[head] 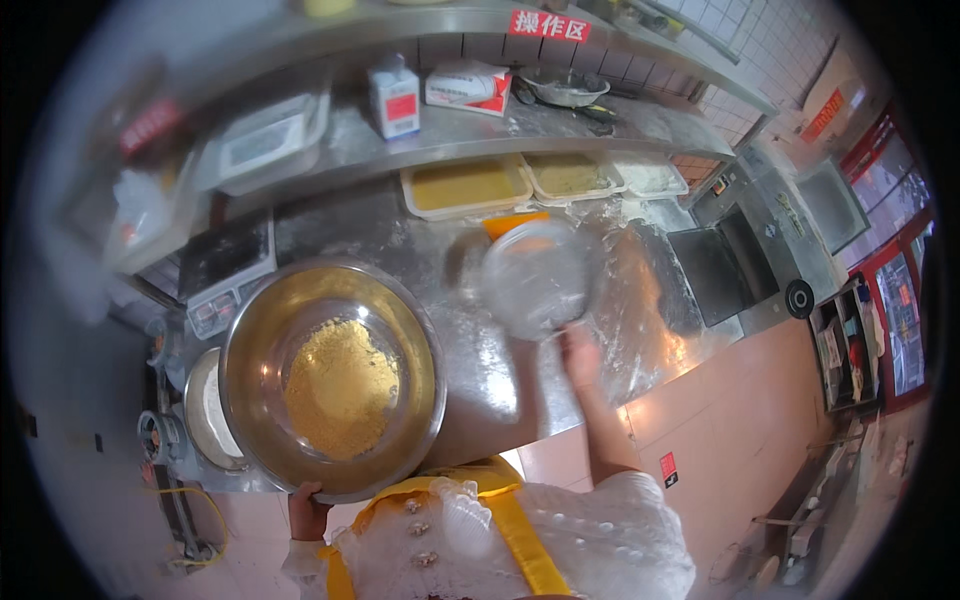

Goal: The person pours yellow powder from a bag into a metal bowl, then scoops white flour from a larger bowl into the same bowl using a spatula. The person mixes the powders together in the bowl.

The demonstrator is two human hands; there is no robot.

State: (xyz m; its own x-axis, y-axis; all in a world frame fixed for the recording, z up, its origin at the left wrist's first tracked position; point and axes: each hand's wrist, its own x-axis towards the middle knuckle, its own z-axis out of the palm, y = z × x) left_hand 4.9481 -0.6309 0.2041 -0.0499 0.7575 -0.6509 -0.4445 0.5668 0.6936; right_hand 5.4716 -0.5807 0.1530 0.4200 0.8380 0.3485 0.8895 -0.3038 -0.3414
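Note:
A large stainless-steel bowl (251, 360) stands before me at the left, with a heap of yellow powder (341, 390) in its bottom. My left hand (309, 511) grips its near rim. Over the metal worktable, my right hand (581, 356) holds a round, see-through utensil (536, 281) by its near edge. Motion blurs it, so I cannot tell whether it is a sieve or a clear bowl. Part of a flat orange thing (514, 223) shows behind its far edge.
Shallow tubs of yellow contents (469, 186) and white powder (652, 178) line the back under a metal shelf (637, 135). A digital scale (225, 259) and a white-filled bowl (196, 409) flank the steel bowl. White powder dusts the worktable (472, 330); its edge lies near me.

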